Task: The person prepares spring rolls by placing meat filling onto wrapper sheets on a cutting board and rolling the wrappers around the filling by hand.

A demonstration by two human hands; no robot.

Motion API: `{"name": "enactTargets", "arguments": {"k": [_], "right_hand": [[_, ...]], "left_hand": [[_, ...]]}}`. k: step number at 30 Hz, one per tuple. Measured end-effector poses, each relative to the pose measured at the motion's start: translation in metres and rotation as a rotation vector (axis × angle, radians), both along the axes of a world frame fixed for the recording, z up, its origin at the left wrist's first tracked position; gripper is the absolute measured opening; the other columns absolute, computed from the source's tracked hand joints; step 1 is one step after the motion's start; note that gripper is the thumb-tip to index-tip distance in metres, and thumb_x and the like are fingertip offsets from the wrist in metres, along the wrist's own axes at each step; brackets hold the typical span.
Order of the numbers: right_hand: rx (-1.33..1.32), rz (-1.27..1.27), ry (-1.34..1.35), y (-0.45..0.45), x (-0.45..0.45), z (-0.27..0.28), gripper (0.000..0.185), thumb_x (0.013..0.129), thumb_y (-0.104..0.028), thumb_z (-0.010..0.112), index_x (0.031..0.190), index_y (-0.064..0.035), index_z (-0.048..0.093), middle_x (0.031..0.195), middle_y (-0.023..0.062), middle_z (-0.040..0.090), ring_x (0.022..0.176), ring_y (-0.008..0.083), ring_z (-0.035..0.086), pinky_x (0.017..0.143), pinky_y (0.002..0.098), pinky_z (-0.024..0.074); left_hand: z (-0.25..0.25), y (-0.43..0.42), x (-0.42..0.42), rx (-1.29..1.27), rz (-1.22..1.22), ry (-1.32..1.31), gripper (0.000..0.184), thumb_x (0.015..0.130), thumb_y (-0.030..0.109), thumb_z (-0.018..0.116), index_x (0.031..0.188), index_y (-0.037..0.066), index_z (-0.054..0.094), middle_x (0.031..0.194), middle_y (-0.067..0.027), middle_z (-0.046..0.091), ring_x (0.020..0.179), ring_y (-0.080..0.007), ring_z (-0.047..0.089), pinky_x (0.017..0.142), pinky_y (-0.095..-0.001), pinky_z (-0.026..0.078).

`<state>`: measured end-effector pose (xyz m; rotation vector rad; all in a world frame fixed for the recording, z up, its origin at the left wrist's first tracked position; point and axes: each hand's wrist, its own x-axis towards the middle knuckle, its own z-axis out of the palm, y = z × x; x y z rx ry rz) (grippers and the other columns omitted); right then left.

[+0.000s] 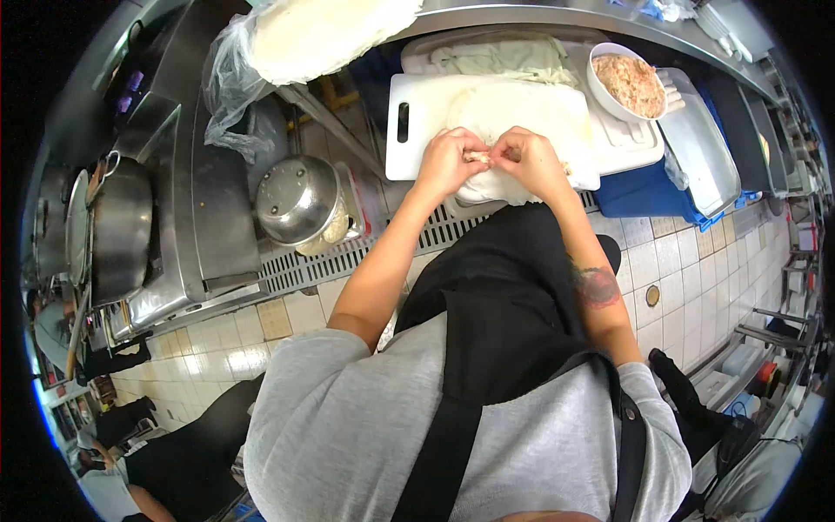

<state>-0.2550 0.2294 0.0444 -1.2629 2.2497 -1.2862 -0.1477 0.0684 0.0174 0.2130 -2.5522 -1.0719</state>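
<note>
My left hand is closed over the front of a white cutting board, its fingertips pinching a small lump of pale minced filling. Meeting it from the right, my right hand has thumb and fingers pressed together at the same lump. Beneath both hands a thin, pale round wrapper sheet lies on the board and reaches its near edge. Bits of filling show just right of my right hand. The white bowl of minced filling stands at the board's far right.
A stack of pale round sheets with a plastic bag is at upper left. A steel bowl sits low on the left. Behind the board lies a greenish cloth. A metal tray rests right, above a blue crate.
</note>
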Motion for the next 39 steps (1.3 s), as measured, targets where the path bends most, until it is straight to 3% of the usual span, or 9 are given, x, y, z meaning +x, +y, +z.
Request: {"name": "enactTargets", "arguments": {"k": [8, 10, 15, 18, 23, 26, 32, 36, 39], "right_hand": [[0.172, 0.004, 0.194, 0.002, 0.005, 0.020, 0.039, 0.079, -0.034, 0.080, 0.101, -0.0025, 0.071, 0.094, 0.0187, 0.071, 0.086, 0.0330, 0.070, 0.078, 0.0398, 0.0548], [0.079, 0.016, 0.271, -0.001, 0.008, 0.015, 0.039, 0.080, -0.031, 0.079, 0.104, -0.0012, 0.072, 0.097, 0.0201, 0.071, 0.087, 0.0354, 0.070, 0.080, 0.0416, 0.0550], [0.134, 0.099, 0.404, -0.010, 0.005, 0.004, 0.025, 0.075, -0.019, 0.081, 0.089, -0.0007, 0.071, 0.083, 0.0175, 0.066, 0.077, 0.0366, 0.064, 0.070, 0.0438, 0.0503], [0.094, 0.076, 0.351, -0.009, 0.009, 0.003, 0.025, 0.073, -0.015, 0.081, 0.092, -0.0011, 0.072, 0.082, 0.0171, 0.065, 0.075, 0.0345, 0.063, 0.070, 0.0422, 0.0507], [0.068, 0.146, 0.224, -0.002, 0.001, 0.015, 0.024, 0.072, -0.006, 0.079, 0.095, -0.0002, 0.073, 0.085, 0.0186, 0.068, 0.080, 0.0341, 0.066, 0.074, 0.0396, 0.0527], [-0.132, 0.042, 0.214, 0.001, -0.007, 0.023, 0.019, 0.073, -0.008, 0.079, 0.084, 0.0034, 0.067, 0.075, 0.0144, 0.061, 0.066, 0.0242, 0.059, 0.062, 0.0347, 0.0476], [0.069, 0.007, -0.021, 0.004, -0.018, 0.034, 0.021, 0.069, 0.002, 0.068, 0.067, 0.0013, 0.047, 0.063, 0.0108, 0.047, 0.061, 0.0211, 0.044, 0.060, 0.0330, 0.0409], [0.020, 0.225, 0.120, -0.009, -0.014, 0.030, 0.014, 0.068, 0.003, 0.064, 0.075, 0.0007, 0.052, 0.073, 0.0129, 0.049, 0.071, 0.0277, 0.051, 0.067, 0.0375, 0.0438], [-0.023, 0.285, 0.185, -0.022, -0.008, 0.030, 0.028, 0.069, -0.002, 0.074, 0.094, 0.0002, 0.060, 0.094, 0.0160, 0.056, 0.090, 0.0360, 0.056, 0.079, 0.0430, 0.0462]], "left_hand": [[0.009, -0.009, 0.005, 0.286, -0.086, -0.181, 0.033, 0.072, 0.014, 0.083, 0.103, 0.007, 0.075, 0.097, -0.0129, 0.073, 0.087, -0.0207, 0.070, 0.079, -0.0351, 0.054], [0.000, -0.013, 0.002, 0.178, -0.112, -0.055, 0.035, 0.071, 0.024, 0.084, 0.099, 0.006, 0.076, 0.091, -0.0130, 0.074, 0.082, -0.0227, 0.070, 0.076, -0.0354, 0.055], [-0.013, -0.011, -0.002, 0.227, -0.083, 0.099, 0.020, 0.069, 0.014, 0.082, 0.084, 0.004, 0.075, 0.081, -0.0145, 0.073, 0.074, -0.0270, 0.071, 0.071, -0.0354, 0.055], [0.002, -0.008, 0.005, 0.248, -0.024, 0.032, 0.019, 0.068, 0.011, 0.080, 0.084, 0.003, 0.075, 0.079, -0.0134, 0.073, 0.074, -0.0282, 0.071, 0.071, -0.0370, 0.055], [-0.004, -0.011, 0.006, 0.142, -0.074, 0.063, 0.040, 0.071, 0.019, 0.082, 0.107, 0.004, 0.071, 0.095, -0.0144, 0.071, 0.087, -0.0282, 0.068, 0.078, -0.0373, 0.053], [0.004, -0.017, 0.019, 0.251, -0.079, 0.027, 0.047, 0.073, 0.020, 0.082, 0.114, 0.002, 0.067, 0.103, -0.0148, 0.070, 0.093, -0.0269, 0.068, 0.083, -0.0359, 0.052], [0.025, -0.021, 0.044, 0.314, 0.110, 0.104, 0.030, 0.081, 0.013, 0.077, 0.106, 0.000, 0.068, 0.105, -0.0135, 0.070, 0.097, -0.0260, 0.068, 0.087, -0.0356, 0.053], [0.041, -0.018, 0.058, 0.192, 0.194, 0.169, 0.027, 0.082, 0.013, 0.076, 0.104, 0.000, 0.069, 0.106, -0.0131, 0.070, 0.099, -0.0289, 0.067, 0.089, -0.0367, 0.053], [0.053, -0.025, 0.066, 0.053, 0.233, 0.209, 0.025, 0.082, 0.012, 0.075, 0.104, 0.001, 0.069, 0.107, -0.0131, 0.069, 0.101, -0.0304, 0.066, 0.091, -0.0380, 0.052]]}}
